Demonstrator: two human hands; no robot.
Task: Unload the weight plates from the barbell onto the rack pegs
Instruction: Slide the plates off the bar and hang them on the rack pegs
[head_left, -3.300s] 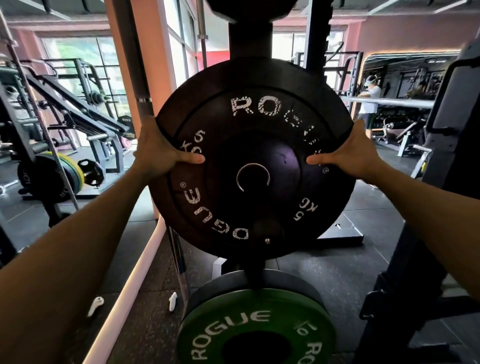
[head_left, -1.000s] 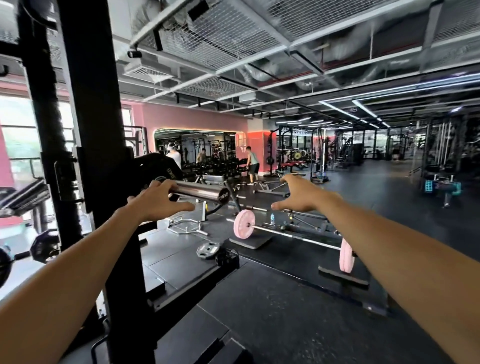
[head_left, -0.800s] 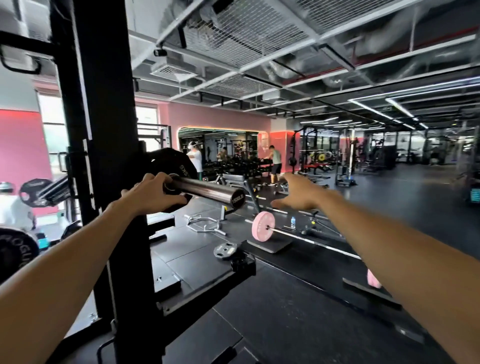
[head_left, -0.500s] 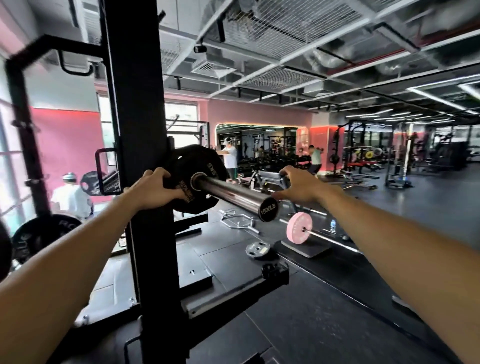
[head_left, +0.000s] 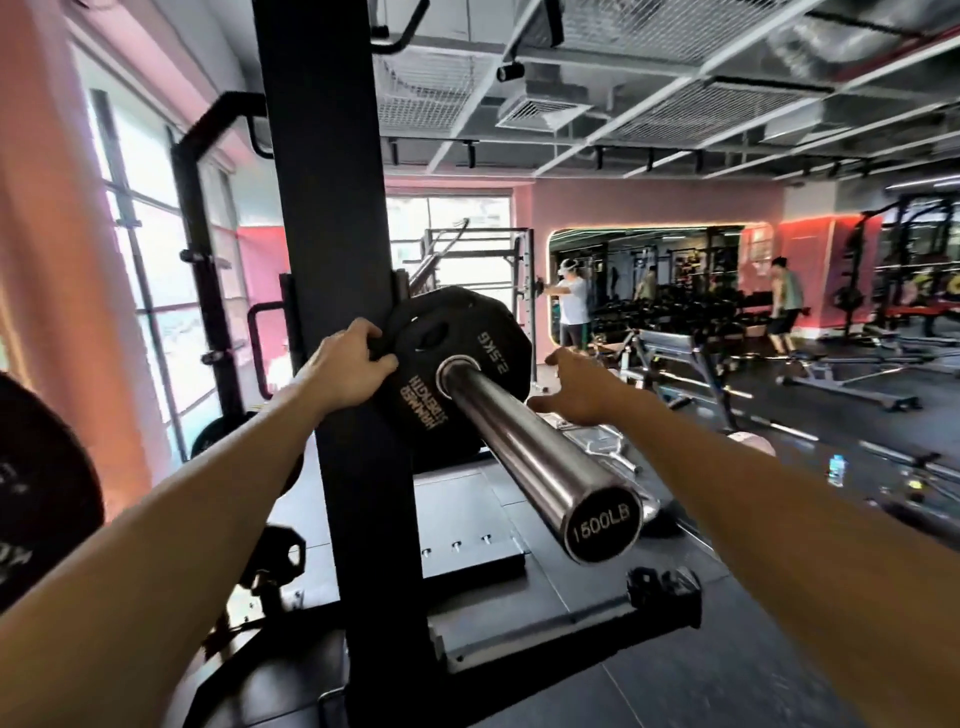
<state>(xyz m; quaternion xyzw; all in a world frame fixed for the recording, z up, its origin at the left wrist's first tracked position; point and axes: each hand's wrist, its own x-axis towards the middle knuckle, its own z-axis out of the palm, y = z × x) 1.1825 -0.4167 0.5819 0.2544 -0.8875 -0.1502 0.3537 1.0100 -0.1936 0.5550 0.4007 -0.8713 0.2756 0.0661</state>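
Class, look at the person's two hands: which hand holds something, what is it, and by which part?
The left hand grips the black weight plate on the barbell sleeve, at its left rim. The right hand, fingers straight, holds nothing.

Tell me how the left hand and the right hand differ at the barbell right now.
The left hand grips the rim of the black plate; the right hand holds nothing. The left hand's fingers curl round the plate edge; the right hand's are spread open beside the barbell sleeve. Both reach forward toward the same plate.
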